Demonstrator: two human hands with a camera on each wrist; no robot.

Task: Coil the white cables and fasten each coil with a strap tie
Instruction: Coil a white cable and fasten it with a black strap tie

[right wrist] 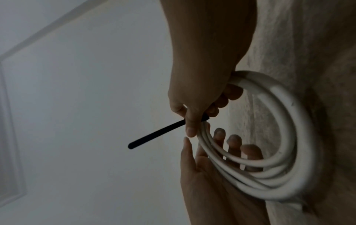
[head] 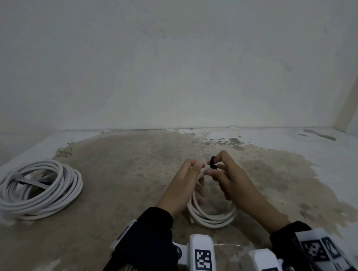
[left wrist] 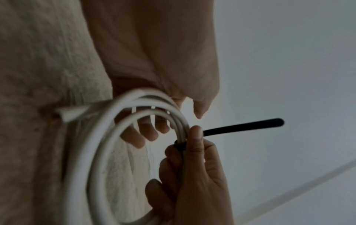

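Big coil [head: 38,189]: a white cable wound in many loops lies on the floor [head: 124,169] at far left, well apart from both hands; a grey strap crosses its middle.
Left hand [head: 180,187]: it sits at the left side of the small coil. The wrist views show its fingers [right wrist: 234,141] straight and slightly spread, passing through the ring behind the strands, with the thumb on the outer side, so the strands lie between thumb and fingers. I cannot tell whether the thumb presses on the cable.
Small coil [head: 213,216]: a few white loops held between the two hands, the near arc low by the floor and the far arc up at the fingertips. A loose cable end [left wrist: 71,113] sticks out at one side.
Strap [left wrist: 242,126]: a black strip wraps the far arc of the small coil, and its free tail sticks straight out, away from the ring.
Right hand [head: 234,182]: its thumb [left wrist: 195,134] and curled fingers pinch the strap where it wraps the strands, right at the top of the ring.
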